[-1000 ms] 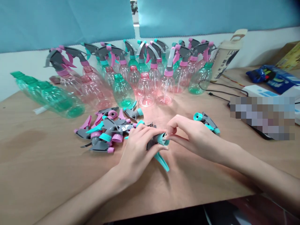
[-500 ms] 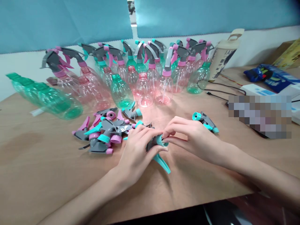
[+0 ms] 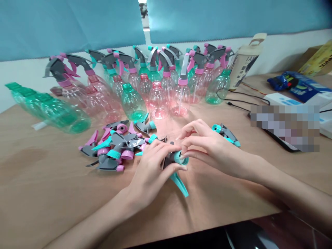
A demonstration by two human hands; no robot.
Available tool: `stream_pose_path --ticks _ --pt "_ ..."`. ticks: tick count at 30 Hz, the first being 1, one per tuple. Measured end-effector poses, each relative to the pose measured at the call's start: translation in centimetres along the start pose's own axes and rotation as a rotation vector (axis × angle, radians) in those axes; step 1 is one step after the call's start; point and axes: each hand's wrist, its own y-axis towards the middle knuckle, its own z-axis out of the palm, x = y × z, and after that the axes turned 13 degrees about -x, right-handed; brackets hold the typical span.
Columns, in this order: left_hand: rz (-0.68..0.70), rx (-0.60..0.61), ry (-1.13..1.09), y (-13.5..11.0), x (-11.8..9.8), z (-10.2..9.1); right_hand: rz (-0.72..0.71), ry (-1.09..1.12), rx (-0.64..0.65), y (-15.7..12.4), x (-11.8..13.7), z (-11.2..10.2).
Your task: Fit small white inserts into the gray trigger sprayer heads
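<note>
My left hand [image 3: 153,169] grips a grey and turquoise spray head [image 3: 178,181], its turquoise trigger pointing down towards me. The open collar of this spray head faces right. At that collar, my right hand [image 3: 204,143] has its thumb and a finger pinched together, tips at the opening, with the index finger lifted. Whatever is between those fingertips is too small to make out. To the left of my left hand lies a pile of loose spray heads [image 3: 120,143] in grey, pink and turquoise. Another turquoise-collared spray head [image 3: 226,135] lies beyond my right hand.
Behind my hands stand several clear pink bottles [image 3: 158,105] and green bottles [image 3: 133,103], many with spray heads on. Green bottles [image 3: 64,116] lie at left. A tumbler [image 3: 243,65], a black cable [image 3: 242,103], a phone-like device with a blurred screen [image 3: 292,147] and blue packaging [image 3: 298,84] are at right.
The index finger of my right hand has lifted away from the collar, and the fingers are spread a little more. My left hand still holds the spray head. The view has shifted slightly.
</note>
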Motion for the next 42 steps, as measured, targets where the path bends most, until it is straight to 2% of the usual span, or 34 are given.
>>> stream_pose_path --ticks 3,6,8,9,13,18,24,32,36,42 --pt "-0.102 -0.014 -0.053 -0.1 0.1 -0.1 0.006 0.002 -0.052 0.3 0.2 -1.3" --pt "-0.236 -0.010 -0.149 -0.2 0.3 0.1 0.073 0.000 -0.226 0.6 0.1 -2.7" --pt "-0.268 0.030 -0.187 -0.4 0.3 0.3 0.159 0.078 -0.368 0.7 -0.2 -2.9" --pt "-0.271 0.049 -0.192 -0.4 0.2 0.4 0.216 0.140 -0.376 0.7 -0.3 -2.7" --pt "-0.318 0.041 -0.233 -0.4 -0.1 0.4 0.415 0.434 -0.218 0.5 -0.2 -1.1" --pt "-0.365 0.016 -0.269 -0.3 -0.1 0.3 0.573 0.640 -0.193 0.7 0.3 -0.4" --pt "-0.381 -0.001 -0.306 -0.6 -0.1 0.5 0.679 0.756 -0.123 0.6 -0.6 0.2" --pt "-0.370 -0.003 -0.342 -0.6 -0.3 0.4 0.685 0.773 -0.089 0.4 -0.8 0.2" --pt "-0.367 -0.015 -0.327 -0.6 -0.2 0.4 0.621 0.706 -0.059 0.5 -0.6 0.1" --pt "-0.360 -0.005 -0.317 -0.7 -0.2 0.5 0.539 0.603 -0.088 0.4 0.3 0.5"
